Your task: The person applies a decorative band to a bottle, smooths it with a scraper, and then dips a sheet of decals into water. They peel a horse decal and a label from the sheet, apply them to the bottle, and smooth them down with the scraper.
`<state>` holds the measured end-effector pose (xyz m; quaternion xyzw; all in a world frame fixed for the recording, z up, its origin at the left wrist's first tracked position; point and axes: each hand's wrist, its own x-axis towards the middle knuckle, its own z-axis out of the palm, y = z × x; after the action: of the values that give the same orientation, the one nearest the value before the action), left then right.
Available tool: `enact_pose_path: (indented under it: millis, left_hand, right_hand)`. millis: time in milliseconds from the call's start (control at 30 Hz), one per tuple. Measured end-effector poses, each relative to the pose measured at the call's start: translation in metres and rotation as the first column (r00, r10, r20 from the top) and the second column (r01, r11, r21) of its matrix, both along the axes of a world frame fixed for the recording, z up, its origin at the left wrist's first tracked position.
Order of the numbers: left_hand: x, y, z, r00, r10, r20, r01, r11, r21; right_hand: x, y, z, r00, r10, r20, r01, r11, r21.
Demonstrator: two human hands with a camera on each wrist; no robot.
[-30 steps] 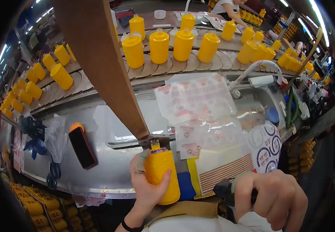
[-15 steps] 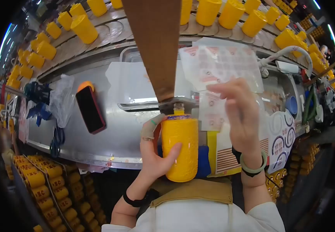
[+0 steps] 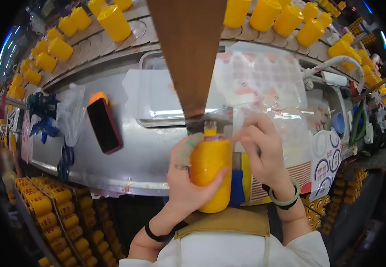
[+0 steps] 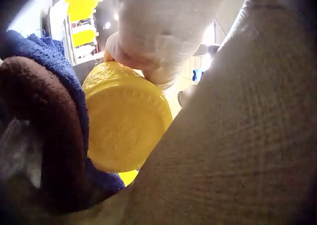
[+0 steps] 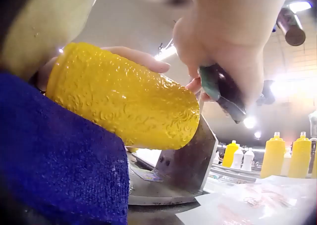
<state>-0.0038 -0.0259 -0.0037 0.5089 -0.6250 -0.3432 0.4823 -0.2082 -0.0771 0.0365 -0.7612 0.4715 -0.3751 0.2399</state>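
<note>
**K:** Steel bench [image 3: 112, 173] in front, and a curved conveyor [image 3: 246, 33] behind it loaded with capped yellow bottles. A phone [image 3: 104, 125] lies flat to the left, and sticker sheets [image 3: 264, 75] are spread to the right.

**M:** Where's the work piece?

**K:** The yellow bottle [image 3: 210, 171] is off the bench, held upright at the near edge. It has no cap, and its neck sits just under the metal bracket [image 3: 208, 118] at the foot of the brown post [image 3: 188, 53]. The blue cloth [image 3: 236, 189] is right beside it.

**M:** Grip?

**K:** The left hand [image 3: 181, 187] wraps the body, thumb across the front and fingers behind. The wrist view shows the embossed base [image 4: 126, 126] hanging free. The right hand [image 3: 259, 151] is at the neck band with its fingertips drawn together. I can't tell whether a sticker is between them.

**M:** Step?

**K:** It looks like a small label is being placed at the neck. That's a judgement, since the label itself isn't visible.

**M:** Next move?

**K:** Probably the left hand needs to keep the bottle steady, perhaps turning it, while the right fingertips press evenly around the neck. The bracket leaves little room above.
</note>
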Motion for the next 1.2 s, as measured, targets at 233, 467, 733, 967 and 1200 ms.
enact_pose_path:
  millis: [233,467,733,967,1200]
  left_hand:
    - [0.001,0.003,-0.014,0.935,0.002,-0.355,0.055,0.987,0.15]
    - [-0.012,0.009,0.008,1.0,0.002,-0.019,-0.002,1.0,-0.017]
    - [-0.003,0.007,-0.001,0.999,-0.048,0.0,0.048,0.998,0.047]
    - [-0.003,0.01,-0.016,0.98,-0.056,-0.193,0.07,0.995,0.07]
    - [-0.008,0.005,0.0,0.997,-0.016,0.073,0.018,0.999,-0.028]
  right_hand:
    - [-0.003,0.024,0.08,0.285,0.412,0.866,-0.321,0.892,-0.319]
    - [-0.007,0.028,0.118,0.141,0.671,0.727,-0.572,0.655,-0.494]
    - [-0.008,0.008,0.094,0.471,0.391,0.791,-0.261,0.918,-0.299]
    - [0.003,0.005,0.003,0.993,-0.093,0.071,0.083,0.988,0.13]
    - [0.024,0.008,-0.006,0.999,0.053,0.004,-0.053,0.997,0.054]
